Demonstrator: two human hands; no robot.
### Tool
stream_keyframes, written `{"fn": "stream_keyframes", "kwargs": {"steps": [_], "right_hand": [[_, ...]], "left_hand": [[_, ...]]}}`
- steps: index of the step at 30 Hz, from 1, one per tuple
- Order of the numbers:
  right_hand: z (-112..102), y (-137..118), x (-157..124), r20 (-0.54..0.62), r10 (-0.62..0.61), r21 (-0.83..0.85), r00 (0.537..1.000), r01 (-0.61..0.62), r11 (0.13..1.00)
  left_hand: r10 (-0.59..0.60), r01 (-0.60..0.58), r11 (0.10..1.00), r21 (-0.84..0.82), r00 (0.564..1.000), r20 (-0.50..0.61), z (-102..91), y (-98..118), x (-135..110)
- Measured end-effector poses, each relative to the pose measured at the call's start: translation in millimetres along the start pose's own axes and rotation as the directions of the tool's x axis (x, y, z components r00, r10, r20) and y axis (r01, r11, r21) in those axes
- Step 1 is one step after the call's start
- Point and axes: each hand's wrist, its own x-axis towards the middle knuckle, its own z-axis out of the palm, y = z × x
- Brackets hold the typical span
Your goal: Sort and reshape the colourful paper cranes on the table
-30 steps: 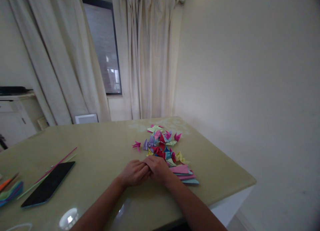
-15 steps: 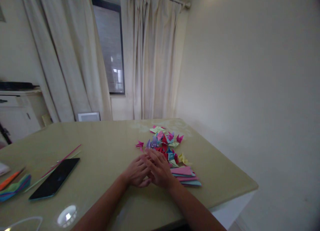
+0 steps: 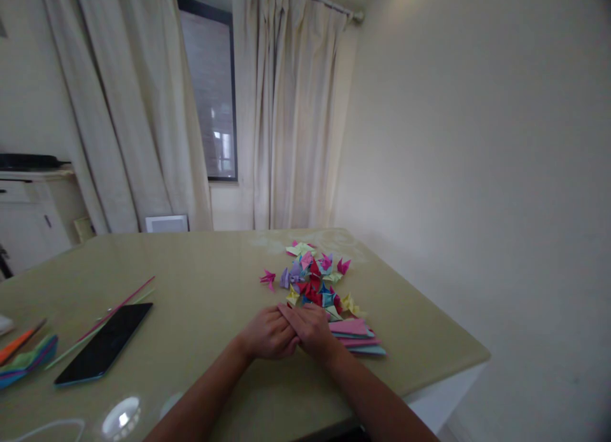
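Observation:
My left hand [image 3: 268, 332] and my right hand [image 3: 312, 328] are pressed together above the near part of the table, fingers curled. Whatever lies between them, if anything, is hidden. Just beyond my fingertips is a heap of folded paper cranes [image 3: 312, 283] in red, purple, blue, pink and pale green. A yellow folded paper piece [image 3: 293, 295] sits right past my fingers, and a magenta crane [image 3: 268, 278] lies apart to the left. Beside my right wrist is a stack of folded pink and blue paper strips [image 3: 356, 335].
A black phone [image 3: 107, 343] lies on the table [image 3: 200, 270] at left, with a thin pink stick [image 3: 126, 300] and a pale green one beside it. Coloured paper [image 3: 28, 362] and an orange tool [image 3: 19, 343] are at the far left. A wall [image 3: 453, 174] runs along the right.
My hands have drawn slightly back toward me, and the fingers have curled in more tightly. The yellow paper piece behind them now shows.

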Motion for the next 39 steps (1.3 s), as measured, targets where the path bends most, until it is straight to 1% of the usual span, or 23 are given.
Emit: {"fn": "stream_keyframes", "kwargs": {"steps": [4,6,8,14,16,18,19,20,21,22,23,24,25,26,28,30,33,36,39], "right_hand": [[-5,0,4,-0.016,-0.001,-0.004,1.000,0.001,1.000],[-9,1,7,-0.046,0.044,0.016,0.998,-0.043,0.999],[-13,3,11,-0.082,0.108,0.034,0.991,-0.106,0.994],[-17,9,17,-0.183,0.251,0.033,0.951,-0.249,0.968],[-15,11,17,-0.178,0.310,0.044,0.934,-0.308,0.951],[-10,11,14,-0.106,0.356,0.045,0.929,-0.353,0.935],[-5,12,13,-0.040,0.343,0.038,0.938,-0.342,0.939],[0,11,11,0.045,0.292,0.028,0.955,-0.294,0.955],[5,11,9,0.136,0.205,0.023,0.969,-0.210,0.977],[10,9,7,0.218,0.097,0.027,0.971,-0.106,0.994],[15,7,6,0.277,-0.009,0.040,0.961,-0.002,0.999],[18,5,6,0.305,-0.096,0.057,0.947,0.083,0.995],[19,3,6,0.302,-0.152,0.072,0.941,0.137,0.988],[19,1,7,0.274,-0.180,0.082,0.945,0.163,0.983],[14,-3,10,0.181,-0.191,0.094,0.965,0.176,0.980],[5,-5,14,0.095,-0.177,0.094,0.980,0.168,0.981],[-7,-7,17,0.018,-0.124,0.084,0.992,0.122,0.989],[-13,-10,18,-0.039,-0.009,0.095,0.999,0.012,0.995],[-13,-12,18,-0.036,0.086,0.126,0.996,-0.081,0.989]], "left_hand": [[0.009,-0.009,0.999,0.033,1.000,-0.010,0.2,0,0],[-0.013,0.012,0.999,0.045,1.000,0.016,-1.2,-2,0],[-0.060,0.057,0.997,0.049,0.997,0.055,-3.1,-5,0],[-0.169,0.159,0.983,0.088,0.977,0.129,-2.8,-14,-11],[-0.190,0.176,0.978,0.107,0.973,0.129,-1.7,-16,-14],[-0.201,0.186,0.975,0.121,0.972,0.121,-1.6,-17,-16],[-0.199,0.185,0.976,0.118,0.972,0.127,-2.1,-18,-16],[-0.191,0.178,0.979,0.100,0.972,0.140,-2.9,-18,-17],[-0.176,0.168,0.984,0.064,0.971,0.159,-3.8,-19,-17],[-0.158,0.158,0.987,0.015,0.972,0.175,-4.8,-19,-18],[-0.140,0.150,0.988,-0.040,0.973,0.184,-5.8,-19,-19],[-0.127,0.146,0.985,-0.093,0.975,0.182,-6.6,-19,-19],[-0.129,0.152,0.979,-0.132,0.977,0.172,-7.2,-18,-20],[-0.142,0.166,0.974,-0.154,0.977,0.158,-7.6,-18,-21],[-0.178,0.198,0.966,-0.167,0.976,0.128,-8.1,-16,-21],[-0.214,0.228,0.959,-0.169,0.972,0.097,-8.8,-15,-21],[-0.249,0.259,0.950,-0.174,0.966,0.074,-10.6,-16,-20],[-0.263,0.268,0.954,-0.134,0.963,0.056,-12.0,-19,-22],[-0.227,0.228,0.973,-0.031,0.973,0.028,-10.9,-21,-25]]}}
